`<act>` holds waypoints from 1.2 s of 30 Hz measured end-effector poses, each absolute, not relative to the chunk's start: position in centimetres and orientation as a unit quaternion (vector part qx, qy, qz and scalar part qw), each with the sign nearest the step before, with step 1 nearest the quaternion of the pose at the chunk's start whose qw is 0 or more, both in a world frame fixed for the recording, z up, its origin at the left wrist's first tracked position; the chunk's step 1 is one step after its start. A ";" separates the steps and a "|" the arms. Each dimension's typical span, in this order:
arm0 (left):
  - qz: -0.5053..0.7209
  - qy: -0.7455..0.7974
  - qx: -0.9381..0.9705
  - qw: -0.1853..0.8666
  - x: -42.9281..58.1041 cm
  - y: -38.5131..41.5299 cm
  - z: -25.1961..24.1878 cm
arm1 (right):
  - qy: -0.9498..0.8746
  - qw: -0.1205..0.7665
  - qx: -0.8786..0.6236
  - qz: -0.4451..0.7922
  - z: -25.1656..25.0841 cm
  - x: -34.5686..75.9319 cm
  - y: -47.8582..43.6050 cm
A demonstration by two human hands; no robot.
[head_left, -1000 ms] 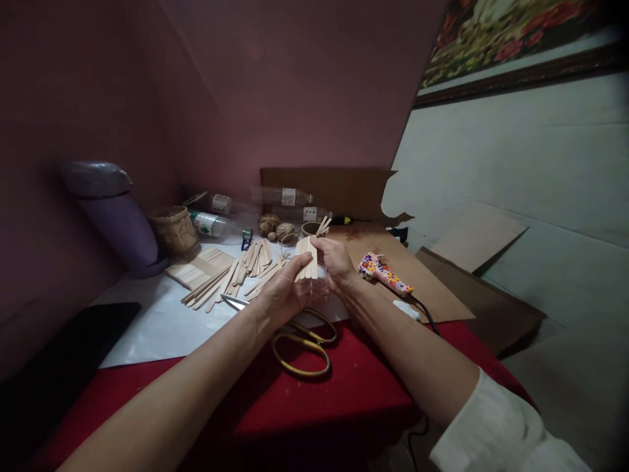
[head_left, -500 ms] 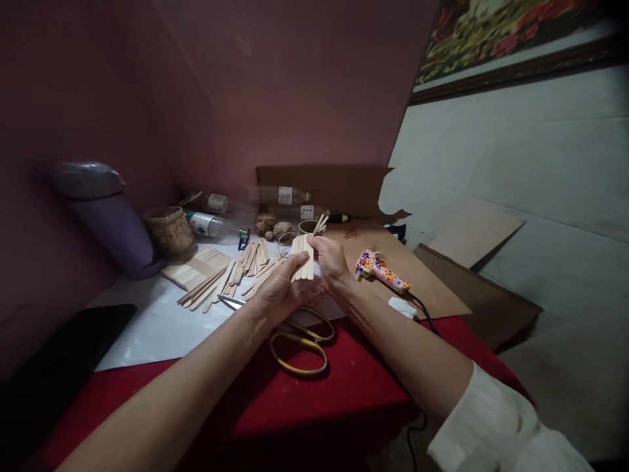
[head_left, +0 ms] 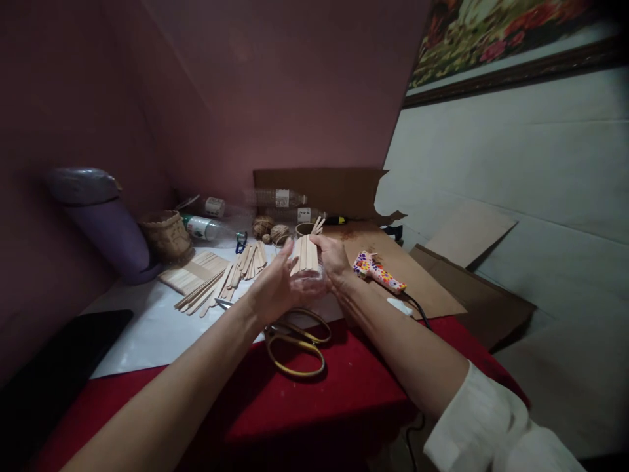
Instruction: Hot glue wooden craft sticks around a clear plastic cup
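Between my hands is a piece of clear plastic, perhaps a cut bottle, with several pale wooden craft sticks (head_left: pixel 305 254) lying side by side along its top. My right hand (head_left: pixel 333 259) grips it from the right, thumb on the sticks near the far end. On the other side my left hand (head_left: pixel 276 283) cups it, thumb raised off the sticks and the fingers partly hidden underneath. Large scissors (head_left: pixel 297 357) with yellow handles lie below my left wrist. Loose craft sticks (head_left: pixel 249 261) are spread out beyond my left forearm.
A flower-patterned glue gun (head_left: pixel 378 272) rests on a cardboard sheet (head_left: pixel 432 298) at the right. Plastic bottles (head_left: pixel 209 228), twine balls (head_left: pixel 264 227) and a carved pot (head_left: pixel 170 236) stand or lie at the back. A purple tumbler (head_left: pixel 111 226) leans at the left.
My left thumb has lifted off the craft sticks and moved left. The stick-covered piece has turned slightly in my hands. The whole view has shifted a little.
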State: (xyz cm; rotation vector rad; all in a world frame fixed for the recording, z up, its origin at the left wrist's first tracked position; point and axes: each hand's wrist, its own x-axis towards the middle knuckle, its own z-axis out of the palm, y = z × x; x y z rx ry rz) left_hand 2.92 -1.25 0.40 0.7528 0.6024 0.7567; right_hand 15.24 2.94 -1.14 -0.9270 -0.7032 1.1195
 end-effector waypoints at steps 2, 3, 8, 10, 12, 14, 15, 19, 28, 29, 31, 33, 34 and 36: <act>0.378 0.288 0.374 0.796 2.7 -1.1 0.6 | -0.309 0.690 -0.414 0.507 -0.8 15.7 3.0; 0.406 0.307 0.389 0.768 2.6 -1.0 0.6 | -0.304 0.690 -0.411 0.512 -0.6 15.9 3.0; 0.535 0.336 0.543 0.554 2.1 -1.0 -0.1 | -0.290 0.709 -0.365 0.529 0.2 16.5 2.9; 0.531 0.307 0.605 0.508 2.2 -1.4 -0.2 | -0.314 0.714 -0.349 0.519 0.4 16.6 2.8; 0.528 0.289 0.616 0.509 2.4 -1.6 -0.5 | -0.349 0.716 -0.334 0.503 0.6 16.6 2.6; 0.532 0.277 0.612 0.516 2.5 -1.6 -0.8 | -0.383 0.722 -0.317 0.482 0.6 16.6 2.4; 0.536 0.271 0.613 0.513 2.5 -1.5 -1.0 | -0.394 0.725 -0.309 0.472 0.7 16.5 2.3; 0.535 0.262 0.639 0.485 2.1 -1.0 -1.1 | -0.419 0.722 -0.307 0.457 0.8 16.5 1.9; 0.525 0.301 0.680 0.415 2.0 -1.8 -0.6 | -0.482 0.714 -0.333 0.384 0.7 16.6 1.6; 0.524 0.299 0.691 0.398 2.0 -1.9 -0.7 | -0.483 0.715 -0.328 0.384 0.7 16.6 1.5; 0.524 0.293 0.707 0.374 1.8 -1.9 -0.8 | -0.487 0.714 -0.323 0.385 0.8 16.6 1.3; 0.521 0.289 0.710 0.375 1.6 -1.8 -0.8 | -0.490 0.709 -0.328 0.386 0.9 16.6 1.2; 0.518 0.288 0.708 0.382 1.5 -1.8 -0.8 | -0.491 0.708 -0.331 0.386 1.0 16.6 1.1; 0.510 0.288 0.710 0.391 1.4 -1.7 -0.8 | -0.490 0.709 -0.334 0.382 1.1 16.7 1.0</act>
